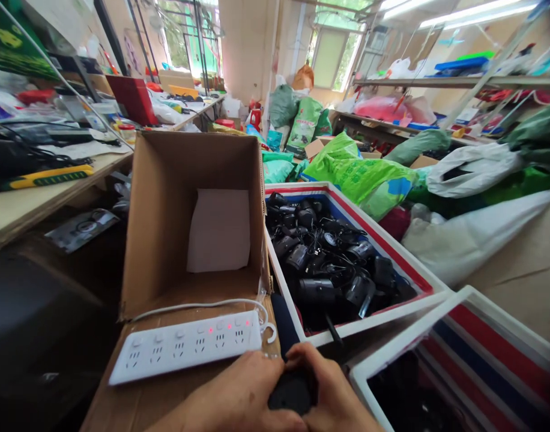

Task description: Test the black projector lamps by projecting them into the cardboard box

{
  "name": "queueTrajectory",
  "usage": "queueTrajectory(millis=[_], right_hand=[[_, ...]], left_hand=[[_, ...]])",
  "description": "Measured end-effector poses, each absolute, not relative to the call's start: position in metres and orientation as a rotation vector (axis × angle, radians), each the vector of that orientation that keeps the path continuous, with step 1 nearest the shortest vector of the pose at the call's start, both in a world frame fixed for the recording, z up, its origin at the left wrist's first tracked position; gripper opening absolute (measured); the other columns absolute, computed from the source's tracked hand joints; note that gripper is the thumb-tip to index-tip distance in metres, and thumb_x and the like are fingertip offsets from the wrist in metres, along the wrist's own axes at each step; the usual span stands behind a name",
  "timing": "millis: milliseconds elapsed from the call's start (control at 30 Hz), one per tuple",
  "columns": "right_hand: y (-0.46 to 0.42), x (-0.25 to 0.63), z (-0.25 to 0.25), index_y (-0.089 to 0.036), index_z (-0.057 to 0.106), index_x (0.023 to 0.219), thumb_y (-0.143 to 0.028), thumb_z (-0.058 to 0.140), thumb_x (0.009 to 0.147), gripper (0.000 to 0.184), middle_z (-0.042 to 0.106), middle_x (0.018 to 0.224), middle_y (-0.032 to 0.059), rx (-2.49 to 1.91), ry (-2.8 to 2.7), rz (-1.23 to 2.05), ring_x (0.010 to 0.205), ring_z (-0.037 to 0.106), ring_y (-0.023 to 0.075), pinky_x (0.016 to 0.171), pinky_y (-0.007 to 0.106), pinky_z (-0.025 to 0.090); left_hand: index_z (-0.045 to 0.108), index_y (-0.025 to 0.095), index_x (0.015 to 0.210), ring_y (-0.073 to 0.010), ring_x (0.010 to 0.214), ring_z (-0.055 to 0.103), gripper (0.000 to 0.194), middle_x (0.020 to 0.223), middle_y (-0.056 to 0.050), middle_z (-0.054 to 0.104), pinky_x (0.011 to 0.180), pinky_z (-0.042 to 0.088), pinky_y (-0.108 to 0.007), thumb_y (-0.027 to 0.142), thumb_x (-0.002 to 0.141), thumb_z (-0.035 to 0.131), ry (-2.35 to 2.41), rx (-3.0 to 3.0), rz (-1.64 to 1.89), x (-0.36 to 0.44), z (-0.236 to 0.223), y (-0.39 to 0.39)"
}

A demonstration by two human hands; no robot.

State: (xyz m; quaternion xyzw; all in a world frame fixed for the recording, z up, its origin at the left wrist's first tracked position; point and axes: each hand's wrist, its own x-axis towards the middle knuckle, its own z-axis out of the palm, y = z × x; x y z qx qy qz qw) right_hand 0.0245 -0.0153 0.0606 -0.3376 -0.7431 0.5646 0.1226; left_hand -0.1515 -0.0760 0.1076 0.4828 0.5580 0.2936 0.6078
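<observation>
Two hands: left hand (230, 393) and right hand (331, 390) pressed together, fingers curled round one black power adapter (292, 393), bottom of view.
Bin: white-rimmed striped crate (374, 320) just ahead, heaped with black adapters (324, 258) and cords.
Box: open cardboard box (189, 222) to the left, white paper sheet (218, 231) inside.
Strip: white power strip (185, 348), lights on, lying on the cardboard flap (140, 408).

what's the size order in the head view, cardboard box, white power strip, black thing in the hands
1. Cardboard box
2. White power strip
3. Black object, between the left hand and right hand; it is partly hidden and closest to the camera, so its true size is unsure
</observation>
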Motion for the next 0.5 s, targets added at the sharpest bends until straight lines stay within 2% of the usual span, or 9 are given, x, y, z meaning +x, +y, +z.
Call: queueTrajectory(millis=[100,233,367,500], right_hand=[[-0.015,0.034,0.067,-0.024,0.053,0.113,-0.008,0.067,0.058,0.059,0.066,0.108,0.0014,-0.933,-2.114,1.833,0.094,0.062,0.0208,0.081,0.028,0.049],[-0.008,0.046,0.066,-0.025,0.055,0.123,-0.029,0.067,0.074,0.051,0.066,0.113,0.0040,-0.949,-2.330,1.780,0.100,0.060,0.0236,0.087,0.034,0.047],[-0.005,0.043,0.058,-0.024,0.063,0.116,-0.042,0.063,0.077,0.043,0.071,0.102,0.0052,-0.947,-2.343,1.731,0.091,0.064,0.0234,0.080,0.034,0.050],[-0.005,0.036,0.050,-0.020,0.068,0.103,-0.041,0.065,0.074,0.037,0.069,0.107,0.0081,-0.959,-2.195,1.829,0.101,0.061,0.0260,0.091,0.041,0.045]], left_hand=[[0.069,0.025,0.089,-0.0154,0.053,0.051,0.028,0.068,0.002,0.063,0.041,0.027,-0.023,0.022,0.062,0.066,1.371,1.317,0.537,-0.151,0.106,-0.076],[0.066,0.020,0.080,-0.0134,0.052,0.049,0.024,0.060,0.004,0.058,0.044,0.031,-0.021,0.014,0.058,0.058,1.320,1.137,0.539,-0.169,0.080,-0.068],[0.063,0.016,0.072,-0.0111,0.052,0.048,0.018,0.058,0.004,0.056,0.046,0.033,-0.020,0.013,0.055,0.059,1.181,0.806,0.607,-0.182,0.050,-0.068],[0.065,0.014,0.082,-0.0116,0.051,0.052,0.026,0.064,0.000,0.060,0.048,0.042,-0.023,0.019,0.057,0.063,1.085,0.533,0.629,-0.182,0.030,-0.085]])
